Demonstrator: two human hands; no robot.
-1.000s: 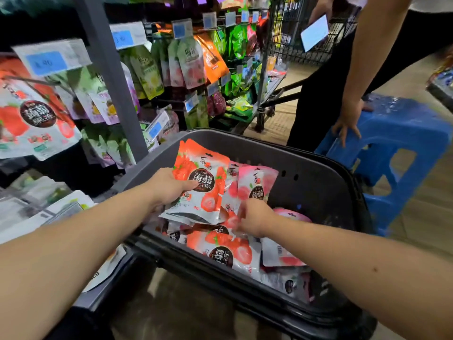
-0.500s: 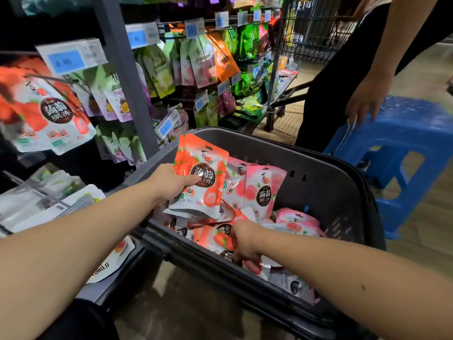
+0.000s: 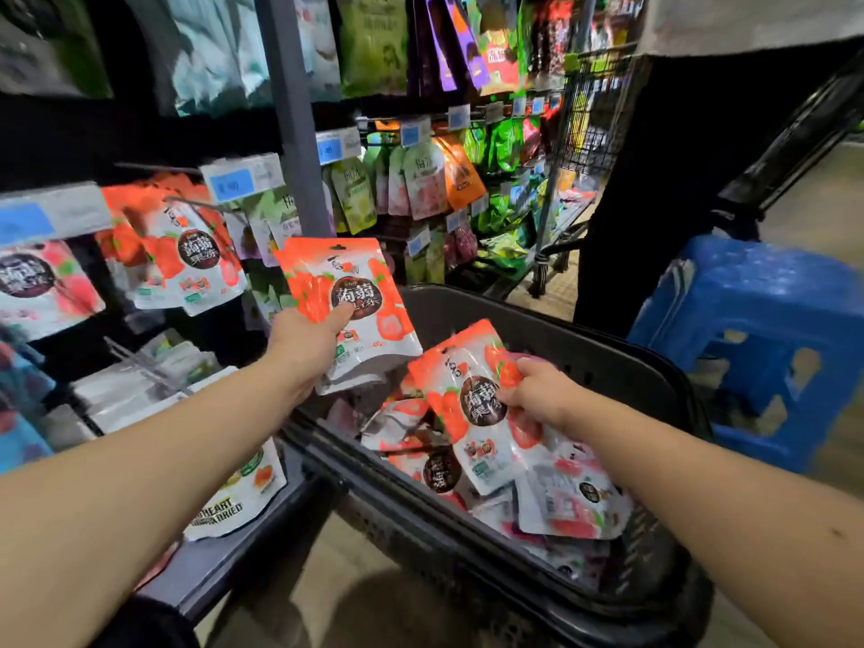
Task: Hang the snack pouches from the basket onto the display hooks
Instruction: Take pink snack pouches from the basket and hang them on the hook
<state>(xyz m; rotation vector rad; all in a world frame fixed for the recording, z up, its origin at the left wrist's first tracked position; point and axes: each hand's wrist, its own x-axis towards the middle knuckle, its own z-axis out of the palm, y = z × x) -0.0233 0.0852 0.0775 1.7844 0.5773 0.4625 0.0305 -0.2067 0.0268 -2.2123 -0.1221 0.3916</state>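
Two pouches (image 3: 472, 404) gripped: left hand (image 3: 304, 341) over basket rim (image 3: 355, 470), right hand (image 3: 537, 395) within.

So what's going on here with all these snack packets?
A person is restocking a shop display. The left hand holds a small stack of orange pouches up near the rack, where matching pouches already hang. The right hand grips another orange pouch above the dark basket, which holds many more. Neither handful is hung yet.

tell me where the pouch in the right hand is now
Head view, right of centre: the pouch is held by the right hand over the pile inside the basket, below and right of the pouches in the left hand.
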